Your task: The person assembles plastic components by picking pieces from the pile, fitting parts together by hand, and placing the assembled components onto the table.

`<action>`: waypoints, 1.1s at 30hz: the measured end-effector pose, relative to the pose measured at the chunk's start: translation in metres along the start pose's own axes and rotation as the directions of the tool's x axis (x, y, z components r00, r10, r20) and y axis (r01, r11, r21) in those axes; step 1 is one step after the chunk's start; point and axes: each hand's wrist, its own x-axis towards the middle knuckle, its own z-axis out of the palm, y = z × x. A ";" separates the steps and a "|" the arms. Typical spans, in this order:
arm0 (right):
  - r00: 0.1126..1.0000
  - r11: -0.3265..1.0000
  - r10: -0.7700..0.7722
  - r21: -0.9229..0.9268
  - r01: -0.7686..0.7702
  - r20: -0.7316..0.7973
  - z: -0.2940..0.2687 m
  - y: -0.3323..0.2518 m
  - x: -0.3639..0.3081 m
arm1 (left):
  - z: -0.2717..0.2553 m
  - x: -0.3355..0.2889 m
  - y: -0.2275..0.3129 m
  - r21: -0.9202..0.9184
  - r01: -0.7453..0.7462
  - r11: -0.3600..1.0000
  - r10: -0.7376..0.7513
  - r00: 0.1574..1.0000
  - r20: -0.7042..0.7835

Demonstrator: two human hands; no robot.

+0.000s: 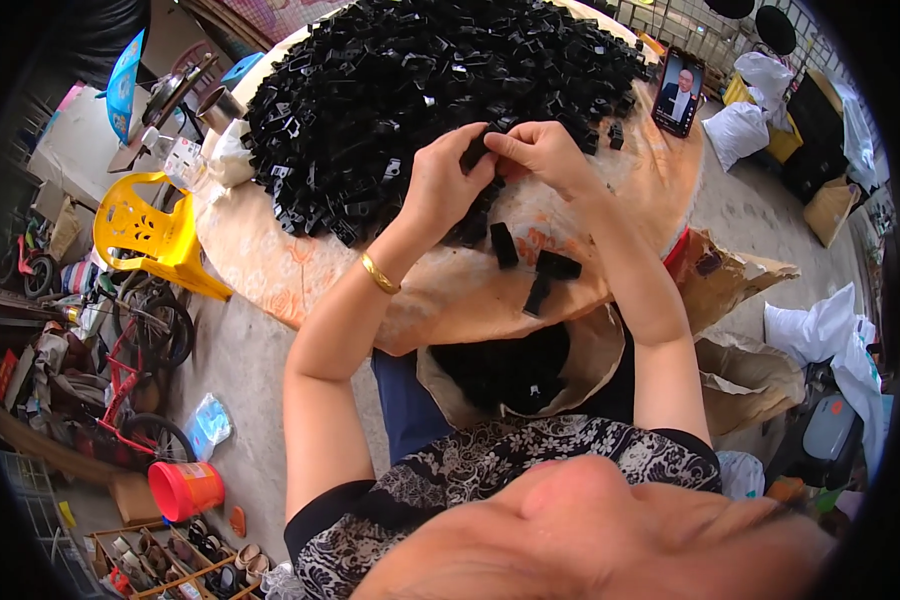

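My left hand [445,178] pinches a small black plastic part [475,152] between thumb and fingers. From the other side my right hand [553,158] closes in, its thumb against that same part; its other fingertips are partly hidden. Both hands are above the near edge of a large heap of small black plastic parts [370,100]. Below them, a few loose black pieces [558,264] rest on the orange-patterned tablecloth [440,290]. An open sack [600,352] between my legs holds more black pieces.
A phone [678,92] showing a person stands propped at the table's right. Left of the table are a yellow plastic chair [155,230], a red bicycle [120,385] and a red bucket [185,490]. Torn cardboard [735,280] and white bags [815,325] lie to the right.
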 end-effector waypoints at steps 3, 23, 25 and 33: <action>0.999 1.000 0.001 0.001 -0.001 0.043 -0.003 -0.001 0.000 | -0.003 0.002 0.000 0.004 0.006 1.000 -0.006 0.999 0.048; 0.997 0.996 -0.076 0.035 0.076 -0.012 0.008 -0.001 -0.004 | 0.001 -0.001 -0.001 0.096 -0.072 0.993 0.079 0.995 -0.068; 0.996 0.996 -0.083 0.022 0.084 -0.033 0.009 -0.002 -0.006 | 0.001 0.000 -0.004 0.080 -0.070 0.994 0.076 0.994 -0.075; 0.933 0.937 -0.350 0.047 0.347 0.084 -0.010 -0.001 -0.001 | -0.005 0.000 0.013 -0.195 0.220 0.956 -0.193 0.970 0.149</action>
